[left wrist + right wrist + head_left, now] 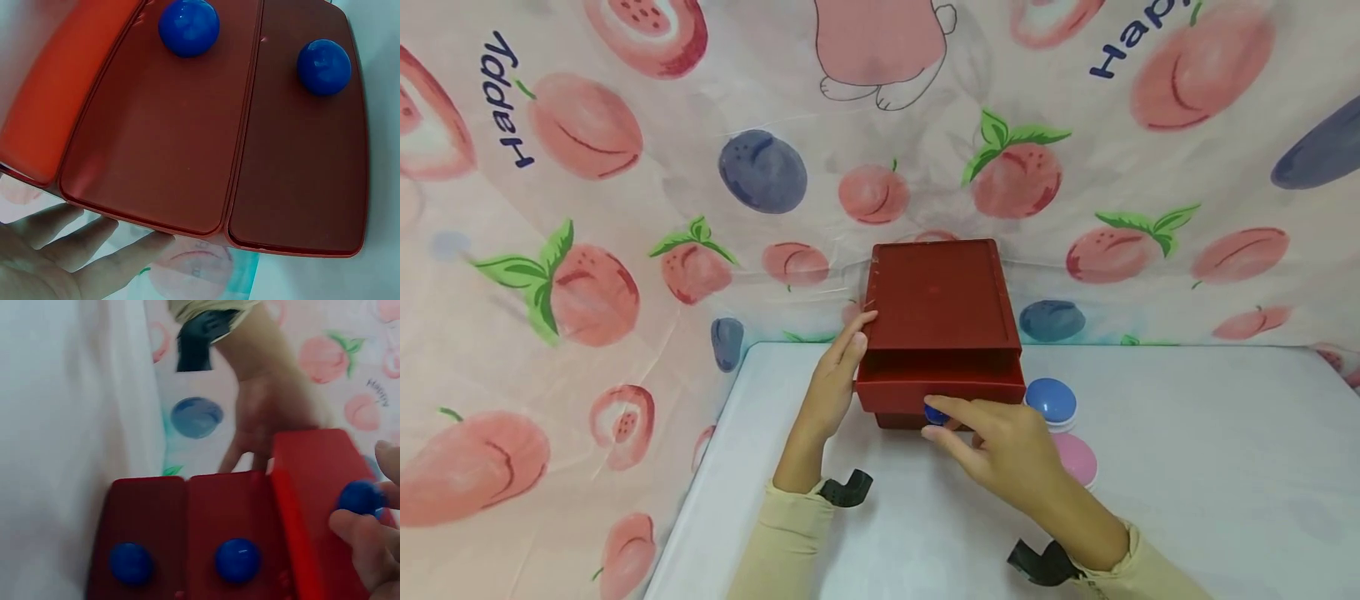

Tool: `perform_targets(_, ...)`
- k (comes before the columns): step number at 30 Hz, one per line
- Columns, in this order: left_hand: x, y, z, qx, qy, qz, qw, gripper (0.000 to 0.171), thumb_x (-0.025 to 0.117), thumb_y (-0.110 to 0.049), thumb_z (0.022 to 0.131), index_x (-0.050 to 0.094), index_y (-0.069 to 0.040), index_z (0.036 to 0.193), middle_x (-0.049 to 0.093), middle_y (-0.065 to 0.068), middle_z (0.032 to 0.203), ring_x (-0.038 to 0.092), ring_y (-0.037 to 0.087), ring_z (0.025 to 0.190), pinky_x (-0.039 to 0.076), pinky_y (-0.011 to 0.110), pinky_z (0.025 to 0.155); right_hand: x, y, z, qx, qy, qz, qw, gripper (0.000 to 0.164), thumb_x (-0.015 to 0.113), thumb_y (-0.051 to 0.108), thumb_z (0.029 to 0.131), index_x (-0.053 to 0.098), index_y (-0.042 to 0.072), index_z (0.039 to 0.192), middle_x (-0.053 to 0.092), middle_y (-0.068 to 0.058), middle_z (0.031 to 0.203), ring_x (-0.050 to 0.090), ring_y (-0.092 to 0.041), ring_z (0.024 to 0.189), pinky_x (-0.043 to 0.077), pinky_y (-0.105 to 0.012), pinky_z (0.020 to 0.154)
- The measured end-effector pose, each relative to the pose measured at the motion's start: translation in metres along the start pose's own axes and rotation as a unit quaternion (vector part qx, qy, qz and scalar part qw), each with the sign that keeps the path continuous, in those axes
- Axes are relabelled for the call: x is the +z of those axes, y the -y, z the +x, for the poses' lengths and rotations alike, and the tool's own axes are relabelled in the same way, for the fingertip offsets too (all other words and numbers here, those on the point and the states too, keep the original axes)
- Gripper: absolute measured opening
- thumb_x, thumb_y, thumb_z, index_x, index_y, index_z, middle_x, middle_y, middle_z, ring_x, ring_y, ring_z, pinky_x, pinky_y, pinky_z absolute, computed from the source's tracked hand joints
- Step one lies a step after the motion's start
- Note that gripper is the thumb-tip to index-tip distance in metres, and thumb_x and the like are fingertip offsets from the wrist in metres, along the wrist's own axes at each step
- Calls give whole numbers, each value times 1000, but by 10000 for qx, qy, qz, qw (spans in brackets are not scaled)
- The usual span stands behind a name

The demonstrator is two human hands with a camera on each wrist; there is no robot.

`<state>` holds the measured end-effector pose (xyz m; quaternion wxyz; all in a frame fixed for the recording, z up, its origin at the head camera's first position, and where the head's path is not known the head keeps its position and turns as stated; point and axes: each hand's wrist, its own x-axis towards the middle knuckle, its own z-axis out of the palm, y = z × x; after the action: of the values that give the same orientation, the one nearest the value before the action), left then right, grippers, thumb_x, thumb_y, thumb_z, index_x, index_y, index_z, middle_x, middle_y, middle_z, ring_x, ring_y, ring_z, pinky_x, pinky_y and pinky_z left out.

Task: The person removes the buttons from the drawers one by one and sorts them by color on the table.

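Note:
A dark red drawer cabinet [936, 292] stands at the back of the table, its top drawer [895, 396] pulled partway out. My right hand [1011, 454] pinches the round blue knob [361, 499] on that drawer's front between thumb and fingers. Against the cabinet's left side rests my left hand [827, 383], its fingers straight. Below the top drawer, the middle drawer [150, 137] and bottom drawer [300, 162] sit closed, each with its own blue knob. The inside of the top drawer is in shadow in the head view.
Right of the cabinet lie a round blue-topped container [1051, 400] and a round pink-topped one [1077, 457], the pink one partly behind my right hand. A white table [1210, 467] carries everything. A fruit-print cloth [925, 167] hangs directly behind the cabinet.

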<state>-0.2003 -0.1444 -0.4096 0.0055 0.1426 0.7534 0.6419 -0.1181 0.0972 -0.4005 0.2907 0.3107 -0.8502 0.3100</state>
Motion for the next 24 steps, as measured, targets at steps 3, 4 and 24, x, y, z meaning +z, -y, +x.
perform_targets(3, 0, 0, 0, -19, -4, 40, 10000, 42, 41, -54, 106, 47, -47, 148, 42, -10, 157, 45, 26, 140, 56, 53, 98, 7, -5, -2, 80, -199, 243, 9995, 39, 67, 50, 94, 81, 17, 110, 78, 3, 82, 62, -2, 57, 53, -16, 56)
perform_targets(4, 1, 0, 0, -32, -12, 58, 10000, 43, 41, -55, 106, 47, -47, 148, 42, -10, 156, 46, 25, 140, 56, 52, 98, 9, -6, -2, 106, -246, 357, 9990, 38, 67, 49, 94, 81, 16, 109, 79, 2, 84, 62, -2, 58, 53, -16, 56)
perform_targets(24, 1, 2, 0, -90, -15, 111, 9999, 44, 40, -56, 106, 45, -47, 149, 40, -8, 159, 46, 27, 140, 56, 53, 98, 13, -12, 6, 688, -206, 897, 9934, 30, 90, 18, 77, 82, 14, 105, 73, 10, 71, 50, 2, 55, 42, -12, 49)
